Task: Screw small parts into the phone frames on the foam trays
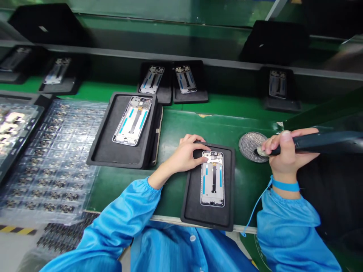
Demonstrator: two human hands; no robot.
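Observation:
A phone frame (pixel 212 183) with blue strips and a dark ribbon cable lies in a black foam tray (pixel 193 200) right in front of me. My left hand (pixel 189 153) reaches over the tray's upper left side, its fingers stretched out and apart. The thumb and a fingertip rest at the frame's top left. In my right hand (pixel 287 153) is a dark, thick-handled electric screwdriver (pixel 314 141), its fingers wrapped round the front end. Its tip points at a round metal dish (pixel 251 141) with a finely dotted surface; whether they touch I cannot tell.
Left of my left hand, another phone frame (pixel 133 121) lies on stacked black trays (pixel 102 145). Clear plastic trays (pixel 51 177) of small parts stand farther left. Behind, several phone frames in foam trays (pixel 190 96) line a green belt (pixel 227 102). A blue wrist strap (pixel 285 186) trails a cord.

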